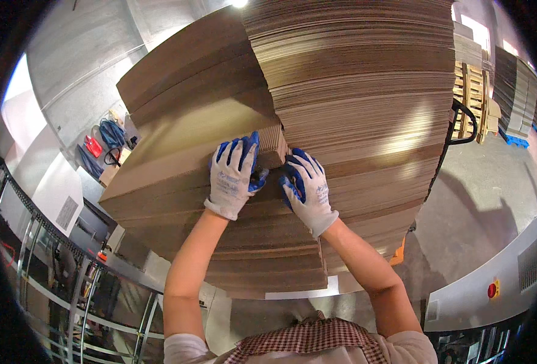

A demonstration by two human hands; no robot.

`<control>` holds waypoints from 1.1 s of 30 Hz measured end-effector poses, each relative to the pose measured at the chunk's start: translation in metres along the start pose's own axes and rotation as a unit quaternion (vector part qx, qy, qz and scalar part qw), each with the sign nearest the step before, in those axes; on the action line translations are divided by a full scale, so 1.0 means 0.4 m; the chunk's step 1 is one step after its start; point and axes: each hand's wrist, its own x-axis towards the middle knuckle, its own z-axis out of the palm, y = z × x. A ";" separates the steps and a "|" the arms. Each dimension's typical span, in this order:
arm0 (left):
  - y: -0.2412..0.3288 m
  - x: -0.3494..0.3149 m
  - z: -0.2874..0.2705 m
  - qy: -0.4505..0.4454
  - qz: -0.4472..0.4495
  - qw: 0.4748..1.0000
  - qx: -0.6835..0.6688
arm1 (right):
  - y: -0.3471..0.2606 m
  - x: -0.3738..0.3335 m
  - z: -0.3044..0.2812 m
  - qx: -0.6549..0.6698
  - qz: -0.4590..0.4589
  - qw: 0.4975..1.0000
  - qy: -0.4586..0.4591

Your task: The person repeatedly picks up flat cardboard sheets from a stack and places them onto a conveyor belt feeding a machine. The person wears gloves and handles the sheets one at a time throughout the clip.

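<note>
Cardboard bundle (273, 145): brown, flat-layered, ridged edges exposed; located between and just beyond the two hands, at the right end of a lower cardboard stack (265, 249). Left hand (232, 176): white knit glove, blue-coated fingers, laid at the bundle's left side, thumb directed right; how firmly it closes cannot be told. Right hand (306, 191): matching glove, fingers bent at the bundle's right end; its hold likewise cannot be told. Immediately right of the grip: tall cardboard stack (365, 121), rising well above it. Beyond the grip, leftward: raised cardboard pile (195, 76). Farther right: black handle (465, 125); wooden pallets (473, 100); grey cabinet with red knob (493, 289). Farther left: red bag (92, 147); metal frame (48, 229). Nearer than the grip: checked apron (311, 340).
</note>
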 end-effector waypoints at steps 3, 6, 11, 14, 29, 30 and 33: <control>0.007 0.000 0.002 -0.019 -0.022 1.000 -0.008 | 0.000 -0.017 0.017 0.048 0.041 0.998 -0.001; 0.029 0.024 -0.025 -0.055 -0.074 0.996 -0.017 | -0.012 -0.044 0.025 0.054 0.046 0.997 -0.013; 0.043 0.047 -0.044 -0.146 -0.063 0.987 0.027 | -0.017 -0.053 0.036 -0.064 0.012 0.998 -0.009; 0.020 0.045 -0.036 -0.158 -0.028 0.986 0.050 | 0.010 -0.046 0.044 -0.104 -0.022 0.994 -0.001; -0.051 -0.153 -0.444 -0.140 -0.105 0.984 0.016 | 0.031 -0.015 0.006 -0.097 -0.046 0.994 -0.023; -0.043 -0.181 -0.474 -0.133 -0.100 0.986 0.011 | 0.024 -0.020 0.015 -0.092 -0.048 0.994 -0.026; 0.003 -0.250 -0.477 -0.125 -0.110 0.986 -0.007 | 0.047 -0.042 0.031 -0.090 -0.026 0.995 -0.024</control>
